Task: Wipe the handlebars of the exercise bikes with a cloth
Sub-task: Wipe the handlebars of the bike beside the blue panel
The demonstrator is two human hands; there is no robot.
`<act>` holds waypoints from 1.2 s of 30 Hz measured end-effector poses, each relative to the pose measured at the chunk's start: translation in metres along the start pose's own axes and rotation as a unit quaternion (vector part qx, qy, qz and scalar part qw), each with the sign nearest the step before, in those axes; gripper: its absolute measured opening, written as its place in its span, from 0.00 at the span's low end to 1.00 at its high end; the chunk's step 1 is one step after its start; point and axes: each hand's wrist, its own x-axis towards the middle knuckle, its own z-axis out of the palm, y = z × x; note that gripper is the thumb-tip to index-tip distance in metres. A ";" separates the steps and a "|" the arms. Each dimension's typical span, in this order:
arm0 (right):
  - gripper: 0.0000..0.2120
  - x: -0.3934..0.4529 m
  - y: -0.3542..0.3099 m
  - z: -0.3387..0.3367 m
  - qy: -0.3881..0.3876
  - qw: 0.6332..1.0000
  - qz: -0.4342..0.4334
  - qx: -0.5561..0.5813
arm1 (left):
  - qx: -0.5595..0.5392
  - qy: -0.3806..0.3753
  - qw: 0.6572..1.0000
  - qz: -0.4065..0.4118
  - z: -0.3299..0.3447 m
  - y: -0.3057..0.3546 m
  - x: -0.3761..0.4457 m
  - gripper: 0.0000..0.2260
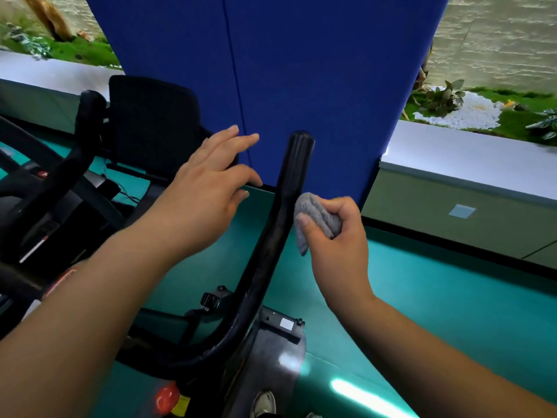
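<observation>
Teal flooring [422, 297] runs under the exercise bike, with a blue partition [301, 70] standing at twelve o'clock and a planted ledge behind it. At nine o'clock sits the bike's black console [150, 122], with the far handlebar grip [87, 107] just beside it. Moving right, the left hand [208, 182] hovers with fingers spread and relaxed, holding nothing, apart from the near handlebar [289, 182] that rises toward twelve o'clock at centre. At about three o'clock of that bar, the right hand [334, 233] has its fingers and thumb curled round a bunched grey cloth [313, 215], which touches the bar's right side below the grip's rounded end.

The step in hand looks like wiping the upright stretch of this handlebar. The next move likely calls for sliding the cloth along the bar toward its tip or down its curve, keeping pressure against the rounded surface, perhaps with the left hand steadying the bar; the far grip appears not yet attended to
</observation>
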 end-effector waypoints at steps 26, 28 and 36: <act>0.09 -0.024 0.001 0.019 0.104 0.994 -0.016 -0.034 | -0.002 0.015 0.998 0.056 -0.002 -0.011 -0.005 0.11; 0.10 -0.046 0.005 0.025 0.127 0.991 -0.025 -0.034 | -0.005 0.017 0.997 0.080 -0.002 -0.014 -0.005 0.16; 0.14 -0.058 -0.006 0.030 0.146 0.983 -0.071 -0.088 | 0.010 0.008 0.992 0.126 -0.003 -0.030 -0.008 0.30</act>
